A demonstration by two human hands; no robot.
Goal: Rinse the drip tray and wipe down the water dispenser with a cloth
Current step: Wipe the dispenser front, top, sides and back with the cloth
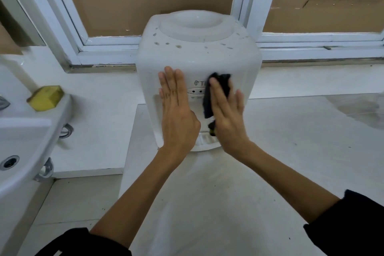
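Left hand (176, 108) flat on dispenser (199, 56); right hand (227, 114) presses cloth (220, 89).

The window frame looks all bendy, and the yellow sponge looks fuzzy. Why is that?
In the head view, the wide-angle lens bows the window frame near the edges; the yellow sponge and sink are smeared by motion blur; the water dispenser and both hands, left hand and right hand on the dark cloth, look sharper; light is soft, without glare.
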